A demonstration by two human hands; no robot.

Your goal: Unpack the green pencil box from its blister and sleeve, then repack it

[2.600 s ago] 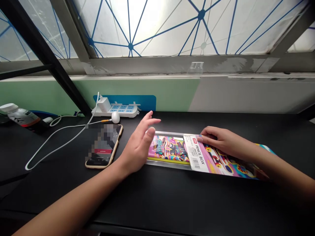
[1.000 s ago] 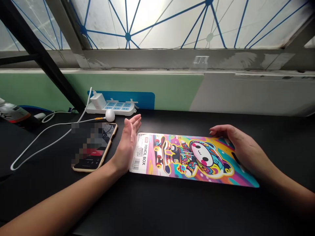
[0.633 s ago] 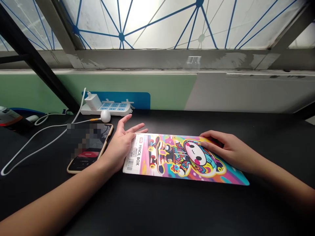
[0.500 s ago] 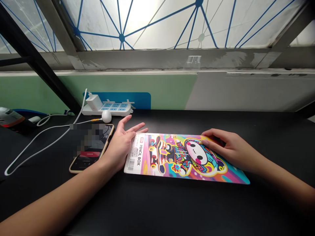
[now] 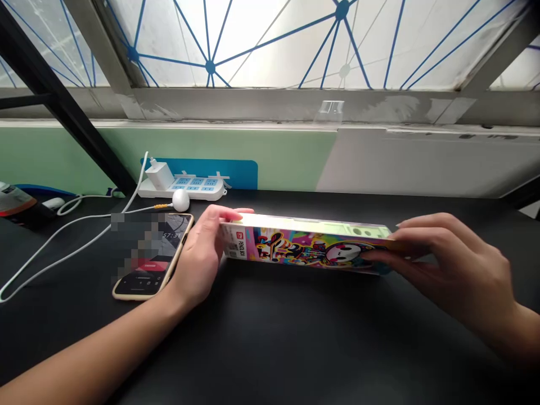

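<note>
A colourful pencil box package (image 5: 291, 247), printed with a cartoon figure and the words "PENCIL BOX", is tilted up over the black desk. Its printed face is foreshortened, and a pale green, see-through side (image 5: 337, 226) shows along the top. My left hand (image 5: 206, 253) is closed on the white labelled left end, with the thumb at the upper edge. At the other end, my right hand (image 5: 451, 270) pinches the package between thumb and fingers. Part of the right end is hidden behind those fingers.
A phone (image 5: 156, 259) lies on the black desk (image 5: 270, 349), left of my left hand. Behind it are a white power strip (image 5: 189, 190) with a charger (image 5: 159, 175), a white round device (image 5: 181, 200) and a looping white cable (image 5: 46, 239). A bottle (image 5: 21, 205) lies far left.
The package has tipped from nearly flat to steeply tilted, uncovering its green side. My left fingers have closed on its end, and my right hand has shifted right to its right end.
</note>
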